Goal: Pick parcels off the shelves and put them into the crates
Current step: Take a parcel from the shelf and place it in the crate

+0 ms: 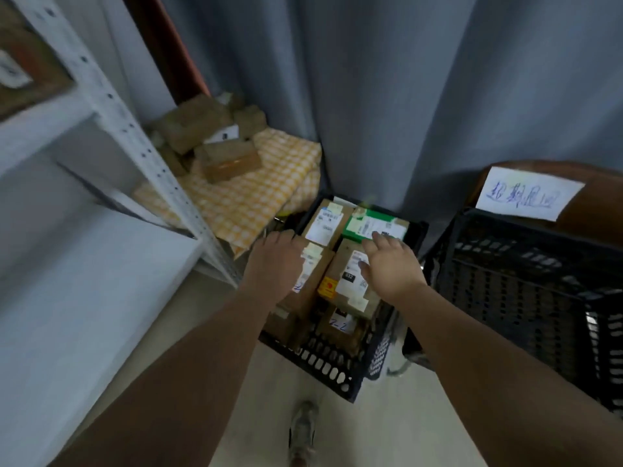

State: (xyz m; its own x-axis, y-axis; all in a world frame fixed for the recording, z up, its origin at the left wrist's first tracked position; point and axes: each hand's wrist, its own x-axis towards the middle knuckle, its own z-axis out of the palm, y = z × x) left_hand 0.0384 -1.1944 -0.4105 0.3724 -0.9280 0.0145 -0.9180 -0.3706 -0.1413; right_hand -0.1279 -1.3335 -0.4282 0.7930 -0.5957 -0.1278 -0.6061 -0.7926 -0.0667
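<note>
- Both hands are down over the black crate (pixel 323 362), which stands on the floor between the white shelf (pixel 111 106) and a second crate (pixel 505 281).
- Left hand (pixel 274 261) lies on a brown parcel (pixel 317 274) at the crate's left side. Its fingertips are out of sight, so I cannot tell whether it grips.
- Right hand (pixel 387 264) is released, with fingers spread over the labelled parcel (pixel 350 281).
- Parcels in the crate are small cardboard boxes, brown with white shipping labels and tape, and one green parcel (pixel 371 224) at the back. They are packed side by side.
- They are probably light and stiff with smooth taped faces, so take them by two opposite edges rather than by a label.
</note>
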